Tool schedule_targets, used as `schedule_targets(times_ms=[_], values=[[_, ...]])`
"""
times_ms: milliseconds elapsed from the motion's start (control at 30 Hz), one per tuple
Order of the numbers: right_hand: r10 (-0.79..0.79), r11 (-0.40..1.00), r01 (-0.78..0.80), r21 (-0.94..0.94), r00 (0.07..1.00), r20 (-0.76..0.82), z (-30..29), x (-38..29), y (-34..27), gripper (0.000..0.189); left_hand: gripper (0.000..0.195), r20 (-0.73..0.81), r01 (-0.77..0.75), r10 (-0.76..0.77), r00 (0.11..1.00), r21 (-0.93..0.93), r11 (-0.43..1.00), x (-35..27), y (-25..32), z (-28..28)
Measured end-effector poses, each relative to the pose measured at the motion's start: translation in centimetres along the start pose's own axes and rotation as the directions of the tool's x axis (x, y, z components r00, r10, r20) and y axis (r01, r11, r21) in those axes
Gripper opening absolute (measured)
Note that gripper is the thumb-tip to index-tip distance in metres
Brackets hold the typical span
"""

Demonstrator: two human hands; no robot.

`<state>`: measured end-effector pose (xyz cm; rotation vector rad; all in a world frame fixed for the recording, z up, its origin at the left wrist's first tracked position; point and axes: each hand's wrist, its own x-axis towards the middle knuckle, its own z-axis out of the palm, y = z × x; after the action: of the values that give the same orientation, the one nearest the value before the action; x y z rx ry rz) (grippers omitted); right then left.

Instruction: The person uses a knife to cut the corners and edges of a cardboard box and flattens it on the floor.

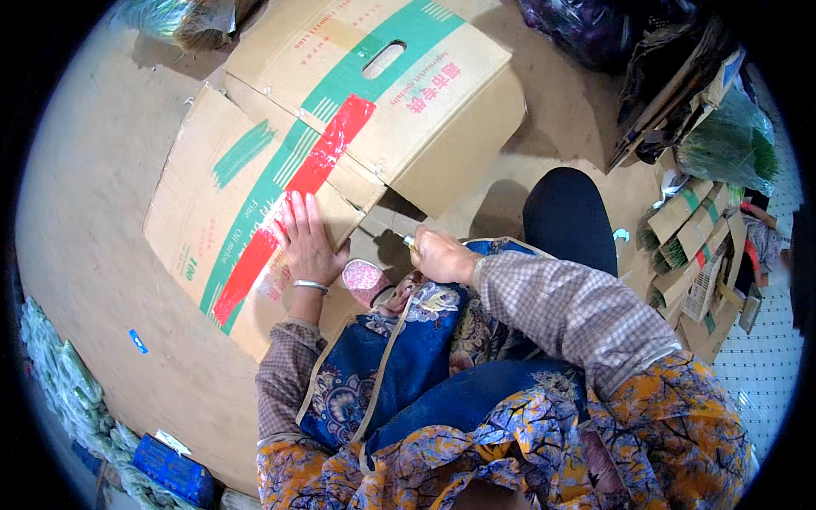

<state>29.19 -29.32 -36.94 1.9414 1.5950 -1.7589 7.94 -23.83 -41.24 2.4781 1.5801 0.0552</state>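
A large cardboard box (446, 121) with a green stripe, an oval hand hole and red tape lies on the floor, its near flap (191, 172) spread towards the left. My left hand (311, 239) lies flat on the flap's edge, over the red tape (338, 140), fingers pointing away from me. My right hand (441, 255) is closed around the handle of a thin-bladed tool (407, 240), perhaps a knife or screwdriver. Its blade points left towards the flap's corner by my left hand; whether it touches the cardboard I cannot tell.
Bundled greens in plastic (727, 140) and smaller strapped cartons (682, 223) are at the right, beside folded cardboard (669, 95). Dark plastic bags (574, 32) stand at the top. Plastic-wrapped bundles (64, 370) and a blue package (172, 470) line the lower left. My pink shoe (365, 280) is near the flap.
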Motion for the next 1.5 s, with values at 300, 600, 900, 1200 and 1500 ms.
schedule_targets(times_ms=[300,600,900,1200,1500], values=[[-0.014,0.999,0.014,-0.031,1.000,-0.009,-0.6,0.4,-0.4,0.033,0.098,0.026,0.009,-0.009,1.000,0.006,1.000,-0.6,0.1,0.7],[-0.093,0.995,0.091,-0.037,0.993,-0.071,0.1,0.9,0.8,0.032,0.097,0.049,0.027,-0.027,0.998,0.009,1.000,0.0,0.2,0.8],[-0.125,0.982,0.117,-0.146,0.991,-0.043,-3.6,2.6,-1.2,0.021,0.103,-0.010,0.191,-0.191,0.981,-0.013,0.981,1.1,-0.4,0.8],[-0.096,0.989,0.088,-0.121,0.994,-0.059,-1.8,-0.8,2.3,0.026,0.098,0.039,0.080,-0.080,0.996,0.022,0.997,0.5,3.0,1.0],[-0.072,0.994,0.067,-0.087,0.996,-0.055,-1.1,-3.7,3.4,0.026,0.096,0.012,0.057,-0.056,0.998,-0.025,0.998,-0.3,3.5,1.0]])
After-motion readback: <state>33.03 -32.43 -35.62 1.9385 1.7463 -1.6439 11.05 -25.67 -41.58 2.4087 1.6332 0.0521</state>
